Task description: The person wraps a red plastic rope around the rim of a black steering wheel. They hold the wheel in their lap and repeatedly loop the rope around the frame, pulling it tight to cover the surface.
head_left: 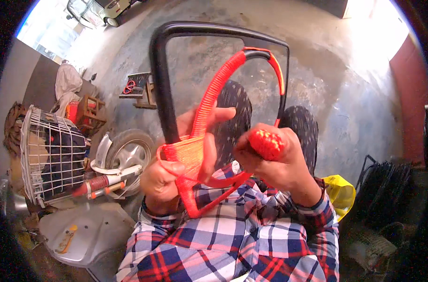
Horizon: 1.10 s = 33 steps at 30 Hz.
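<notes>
A black frame [160,84] with rounded corners is held upright in front of the chest, above the knees. Its lower left part is gripped by the left hand [169,171], the fingers closed around a section densely wound with red cord [209,103]; the thumb is stretched across the wrapped bar. A small ball of the same red cord [266,143] is enclosed by the right hand [275,164], just right of the frame. Cord is seen running between the two hands. A white wire basket [49,155] and a wheel [129,152] lie on the concrete floor [345,103] at the left.
</notes>
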Motion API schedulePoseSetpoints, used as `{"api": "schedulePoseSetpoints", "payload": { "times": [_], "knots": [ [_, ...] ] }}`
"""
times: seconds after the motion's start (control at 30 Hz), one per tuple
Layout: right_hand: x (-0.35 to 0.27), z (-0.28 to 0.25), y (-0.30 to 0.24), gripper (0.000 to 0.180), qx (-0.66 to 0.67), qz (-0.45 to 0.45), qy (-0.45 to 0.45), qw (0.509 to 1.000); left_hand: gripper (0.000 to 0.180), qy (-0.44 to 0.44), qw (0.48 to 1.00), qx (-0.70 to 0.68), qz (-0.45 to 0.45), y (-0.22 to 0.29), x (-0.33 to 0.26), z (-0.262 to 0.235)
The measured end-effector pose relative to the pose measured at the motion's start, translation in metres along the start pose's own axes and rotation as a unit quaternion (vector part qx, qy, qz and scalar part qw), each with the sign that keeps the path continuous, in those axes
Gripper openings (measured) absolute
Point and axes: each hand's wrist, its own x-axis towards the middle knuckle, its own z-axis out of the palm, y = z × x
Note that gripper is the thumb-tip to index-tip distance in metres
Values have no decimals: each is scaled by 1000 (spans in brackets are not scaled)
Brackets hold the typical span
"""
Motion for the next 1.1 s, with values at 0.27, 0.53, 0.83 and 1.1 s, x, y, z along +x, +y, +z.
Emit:
{"api": "schedulePoseSetpoints", "payload": {
  "times": [0.27,0.53,0.83,1.1],
  "knots": [
    [21,21,21,11,-16,-41,48,998,104,12,995,-95,-36,-23,17,-7],
    [17,16,38,16,-19,-42,102,994,107,38,997,-70,-5,-42,25,3],
    [14,14,43,15,-77,-126,115,982,105,-12,992,-124,-7,-36,10,-8],
    [14,7,46,19,-189,-212,117,952,103,-25,991,-133,-16,-38,8,-11]
  ]
}}
